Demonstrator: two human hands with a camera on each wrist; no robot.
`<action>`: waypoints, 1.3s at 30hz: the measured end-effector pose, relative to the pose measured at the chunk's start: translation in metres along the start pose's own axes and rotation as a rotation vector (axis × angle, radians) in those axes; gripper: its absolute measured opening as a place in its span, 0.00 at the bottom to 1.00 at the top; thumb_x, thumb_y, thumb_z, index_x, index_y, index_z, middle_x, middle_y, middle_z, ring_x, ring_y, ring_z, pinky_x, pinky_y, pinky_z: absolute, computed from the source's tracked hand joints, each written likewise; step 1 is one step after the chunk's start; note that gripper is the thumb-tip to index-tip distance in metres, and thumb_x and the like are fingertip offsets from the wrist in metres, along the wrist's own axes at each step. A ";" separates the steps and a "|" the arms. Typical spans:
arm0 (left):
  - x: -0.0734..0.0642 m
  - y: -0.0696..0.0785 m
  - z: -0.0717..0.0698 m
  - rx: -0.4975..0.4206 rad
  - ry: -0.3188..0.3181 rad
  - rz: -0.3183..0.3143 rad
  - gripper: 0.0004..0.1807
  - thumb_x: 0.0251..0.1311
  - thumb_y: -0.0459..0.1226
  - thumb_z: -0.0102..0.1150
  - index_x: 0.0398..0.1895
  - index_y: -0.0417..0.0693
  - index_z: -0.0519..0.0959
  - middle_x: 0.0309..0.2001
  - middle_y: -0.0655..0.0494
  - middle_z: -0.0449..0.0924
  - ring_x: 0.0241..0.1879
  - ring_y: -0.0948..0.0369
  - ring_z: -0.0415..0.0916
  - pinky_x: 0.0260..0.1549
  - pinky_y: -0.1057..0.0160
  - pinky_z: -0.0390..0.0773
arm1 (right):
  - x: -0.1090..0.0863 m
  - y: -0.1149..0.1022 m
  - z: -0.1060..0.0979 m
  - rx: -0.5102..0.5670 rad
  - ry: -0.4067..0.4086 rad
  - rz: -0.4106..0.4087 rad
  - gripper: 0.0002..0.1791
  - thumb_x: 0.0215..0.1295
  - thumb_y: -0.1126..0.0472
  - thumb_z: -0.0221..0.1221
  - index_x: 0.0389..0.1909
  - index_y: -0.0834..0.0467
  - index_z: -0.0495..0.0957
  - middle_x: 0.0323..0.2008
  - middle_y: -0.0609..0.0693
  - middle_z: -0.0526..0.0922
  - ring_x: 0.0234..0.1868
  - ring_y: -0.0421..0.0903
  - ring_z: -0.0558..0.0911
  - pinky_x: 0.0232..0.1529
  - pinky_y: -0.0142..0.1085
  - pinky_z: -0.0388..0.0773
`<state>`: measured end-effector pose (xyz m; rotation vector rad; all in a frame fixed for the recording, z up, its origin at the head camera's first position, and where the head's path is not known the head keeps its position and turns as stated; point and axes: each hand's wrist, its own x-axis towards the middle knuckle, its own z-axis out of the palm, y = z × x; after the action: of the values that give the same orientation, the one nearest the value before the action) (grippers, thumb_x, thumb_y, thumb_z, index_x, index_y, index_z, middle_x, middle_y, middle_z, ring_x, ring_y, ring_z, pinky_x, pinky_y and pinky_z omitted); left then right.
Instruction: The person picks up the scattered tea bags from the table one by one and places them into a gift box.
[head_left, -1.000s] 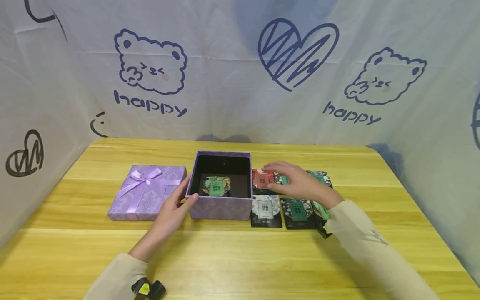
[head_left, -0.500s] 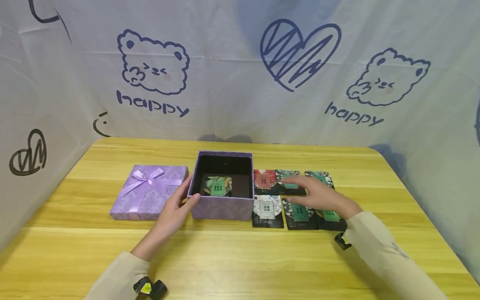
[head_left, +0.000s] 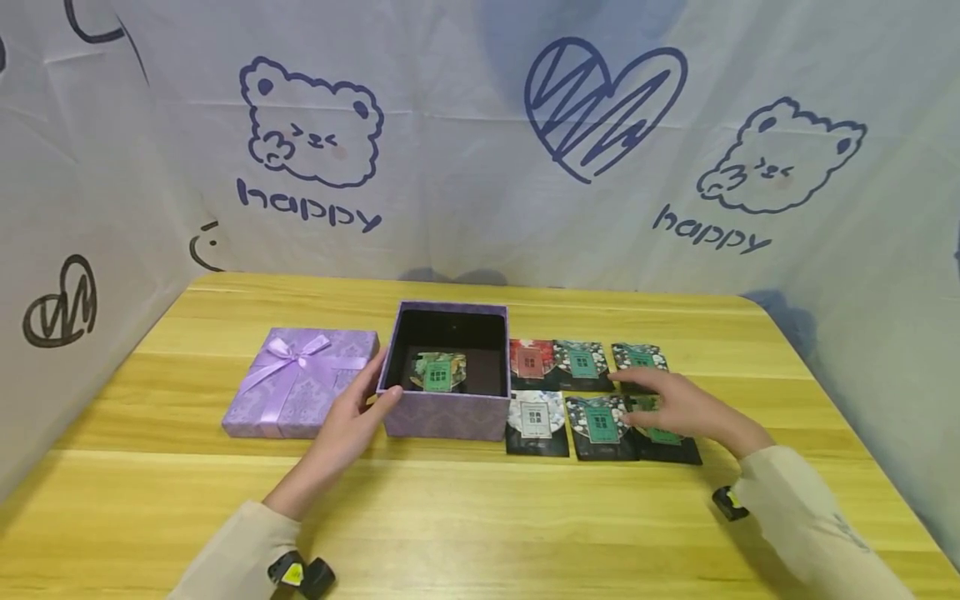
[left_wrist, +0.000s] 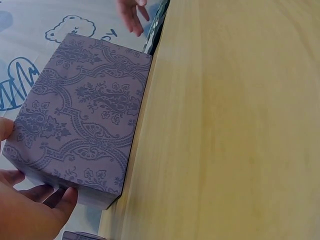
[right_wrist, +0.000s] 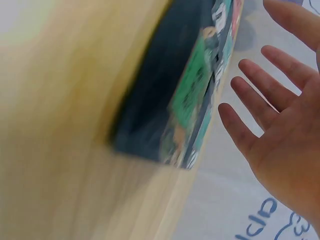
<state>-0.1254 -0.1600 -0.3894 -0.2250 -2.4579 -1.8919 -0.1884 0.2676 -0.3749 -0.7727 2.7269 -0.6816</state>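
Observation:
My left hand (head_left: 351, 423) holds the purple patterned gift box (head_left: 448, 417) at its left side, thumb at the front corner of the rim, fingers along the left wall. The box stands without its lid and shows a black inside, with one green-labelled tea sachet (head_left: 442, 373) on its floor. To the right, my right hand (head_left: 688, 410) hovers over the rightmost sachets, nothing between its parted fingers. Beneath it are a sachet with a green label (head_left: 666, 437) and a teal one (head_left: 643, 357), both partly covered. In the right wrist view the fingers (right_wrist: 260, 87) are spread and fairly straight.
A purple lid (head_left: 258, 408) with a ribbon bow lies left of the box. Two rows of sachets lie right of it, among them a red one (head_left: 531, 363), a white one (head_left: 536, 421) and teal ones (head_left: 581, 364). A printed cloth (head_left: 450, 167) hangs behind the wooden table (head_left: 480, 517).
My right hand has moved right, from over the red sachet to the rightmost sachets, uncovering those beside the box. My left hand stays on the box.

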 end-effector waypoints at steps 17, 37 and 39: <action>0.000 0.000 0.000 -0.001 -0.003 -0.003 0.34 0.71 0.38 0.51 0.76 0.45 0.52 0.70 0.35 0.57 0.65 0.41 0.61 0.61 0.46 0.64 | -0.033 0.030 -0.006 0.036 -0.011 0.065 0.48 0.51 0.46 0.71 0.69 0.64 0.63 0.66 0.69 0.63 0.64 0.71 0.62 0.55 0.66 0.65; 0.000 0.001 -0.001 0.002 -0.012 -0.004 0.34 0.71 0.39 0.51 0.76 0.45 0.52 0.70 0.35 0.55 0.66 0.41 0.60 0.62 0.45 0.63 | -0.044 0.034 -0.007 0.125 -0.074 0.108 0.51 0.50 0.47 0.72 0.70 0.66 0.60 0.68 0.72 0.59 0.66 0.73 0.57 0.58 0.68 0.58; 0.000 0.001 -0.001 0.000 -0.010 -0.005 0.34 0.71 0.38 0.51 0.76 0.45 0.52 0.70 0.35 0.56 0.66 0.41 0.60 0.62 0.44 0.63 | -0.045 0.035 -0.006 0.142 -0.082 0.093 0.53 0.49 0.48 0.73 0.70 0.67 0.59 0.68 0.72 0.58 0.66 0.73 0.56 0.59 0.68 0.57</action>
<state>-0.1254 -0.1604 -0.3884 -0.2295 -2.4671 -1.8975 -0.1682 0.3209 -0.3830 -0.6228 2.5901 -0.7945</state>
